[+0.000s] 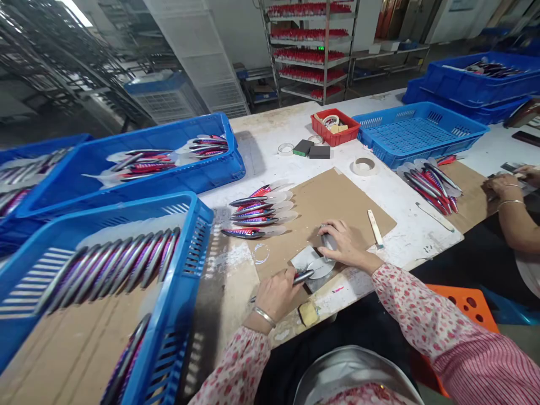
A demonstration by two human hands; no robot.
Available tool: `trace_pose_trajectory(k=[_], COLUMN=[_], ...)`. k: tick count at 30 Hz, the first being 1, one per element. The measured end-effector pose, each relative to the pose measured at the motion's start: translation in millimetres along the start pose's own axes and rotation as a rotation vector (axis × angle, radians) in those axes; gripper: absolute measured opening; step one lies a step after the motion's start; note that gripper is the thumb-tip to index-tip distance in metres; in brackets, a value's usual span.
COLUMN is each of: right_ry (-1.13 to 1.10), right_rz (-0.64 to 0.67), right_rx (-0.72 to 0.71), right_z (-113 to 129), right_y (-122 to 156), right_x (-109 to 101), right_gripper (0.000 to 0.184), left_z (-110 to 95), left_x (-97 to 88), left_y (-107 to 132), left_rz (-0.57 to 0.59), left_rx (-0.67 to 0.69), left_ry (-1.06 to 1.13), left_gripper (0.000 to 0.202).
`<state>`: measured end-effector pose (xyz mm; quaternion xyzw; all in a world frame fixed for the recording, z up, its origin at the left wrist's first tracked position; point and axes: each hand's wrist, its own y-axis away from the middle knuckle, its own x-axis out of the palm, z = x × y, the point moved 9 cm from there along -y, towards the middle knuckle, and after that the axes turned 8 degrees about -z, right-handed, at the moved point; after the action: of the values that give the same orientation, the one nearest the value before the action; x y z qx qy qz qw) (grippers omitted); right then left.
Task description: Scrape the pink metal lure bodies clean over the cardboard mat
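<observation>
My left hand is closed around a fishing lure with a dark, shiny body. Its clear rounded lip points right, above a small grey plate at the table's front edge. My right hand grips a grey block just beyond that lip; the fingers partly cover the block. Whether block and lip touch, I cannot tell. Several finished-looking lures in red, purple and black lie in a row on the brown cardboard, left of my hands.
A blue crate of lures stands at left, another blue bin behind it. A yellow sponge sits by the front edge. Beyond are dark blocks, a tape roll and a red basket. A co-worker's hands are at right.
</observation>
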<state>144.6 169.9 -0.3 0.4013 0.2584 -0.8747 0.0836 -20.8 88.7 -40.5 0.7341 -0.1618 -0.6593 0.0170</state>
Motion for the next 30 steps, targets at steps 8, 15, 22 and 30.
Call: trace_pose_trajectory(k=[8,15,22,30], right_ry=[0.050,0.099,0.076,0.140], right_rz=[0.191,0.180,0.159,0.114], right_rx=[-0.108,0.019,-0.068,-0.078], right_z=[66,32,60,63], right_y=[-20,-9,-15,-14], right_x=[40,23,33,29], right_gripper=[0.034,0.033,0.033,0.032], left_z=[5,1,1,0], left_x=[13.4,14.1,14.1,12.1], left_y=[0,-1,-1,-1], left_rz=[-0.002,0.031,0.033,0.005], left_rx=[0.008,0.030,0.018,0.034], left_ry=[0.005,0.007,-0.046,-0.071], left_gripper=[0.026,0.021,0.027,0.029])
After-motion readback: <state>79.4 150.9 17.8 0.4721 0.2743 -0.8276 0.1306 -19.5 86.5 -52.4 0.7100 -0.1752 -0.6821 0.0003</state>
